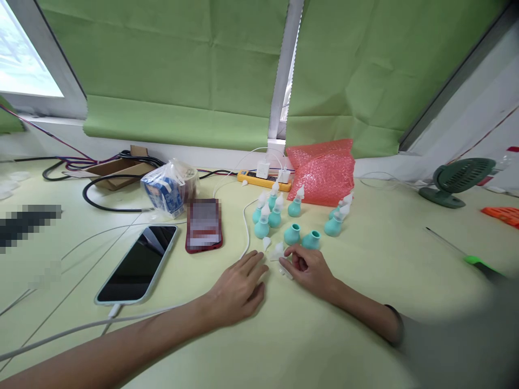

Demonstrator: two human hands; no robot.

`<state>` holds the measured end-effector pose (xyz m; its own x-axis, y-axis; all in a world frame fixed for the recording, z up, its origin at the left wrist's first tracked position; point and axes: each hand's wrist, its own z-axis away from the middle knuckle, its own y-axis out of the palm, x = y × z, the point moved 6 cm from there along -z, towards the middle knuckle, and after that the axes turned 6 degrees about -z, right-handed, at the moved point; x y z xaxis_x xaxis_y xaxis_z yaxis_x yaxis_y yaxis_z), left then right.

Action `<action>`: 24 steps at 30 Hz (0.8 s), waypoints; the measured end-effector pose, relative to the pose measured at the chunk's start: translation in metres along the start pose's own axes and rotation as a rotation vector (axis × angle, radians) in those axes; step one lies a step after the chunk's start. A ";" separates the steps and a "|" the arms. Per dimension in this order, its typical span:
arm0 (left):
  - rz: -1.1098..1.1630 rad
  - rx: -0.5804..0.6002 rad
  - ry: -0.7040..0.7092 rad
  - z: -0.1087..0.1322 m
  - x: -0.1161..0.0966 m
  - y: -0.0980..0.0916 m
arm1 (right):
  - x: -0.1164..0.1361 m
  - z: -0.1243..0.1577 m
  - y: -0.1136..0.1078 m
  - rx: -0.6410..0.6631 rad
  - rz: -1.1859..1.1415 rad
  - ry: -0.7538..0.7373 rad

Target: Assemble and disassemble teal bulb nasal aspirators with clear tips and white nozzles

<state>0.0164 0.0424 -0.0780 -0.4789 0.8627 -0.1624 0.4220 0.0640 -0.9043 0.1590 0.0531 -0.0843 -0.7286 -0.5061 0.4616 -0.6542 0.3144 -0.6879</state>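
Note:
My left hand [239, 289] lies on the table with its fingers stretched out, holding nothing. Just right of it, my right hand [308, 268] has thumb and index finger brought together at a clear plastic piece [277, 252]; its other fingers are curled. Another clear piece [286, 273] lies partly under the right hand. A small white nozzle tip [266, 243] rests beyond the left fingertips. Behind the hands stand two teal squeeze bulbs without tops, a left bulb [292, 235] and a right bulb [311, 240]. Several nasal aspirators [262, 225] with teal bulbs and clear tips stand farther back.
To the left lie a white-edged phone [138, 265] on a cable and a red-cased phone [204, 226]. A bagged blue box [168, 189], yellow power strip [259, 181] and red bubble-wrap bag [322, 173] line the back. At right are a green fan [458, 181] and a screwdriver [474, 260].

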 end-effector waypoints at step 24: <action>-0.042 0.160 0.151 0.001 -0.010 0.007 | -0.004 0.003 0.006 0.057 -0.021 -0.014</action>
<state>0.0237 0.0334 -0.0828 -0.3680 0.9270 -0.0731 0.2703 0.0315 -0.9623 0.1585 0.0547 -0.0923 -0.7118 -0.5231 0.4688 -0.6563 0.2573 -0.7093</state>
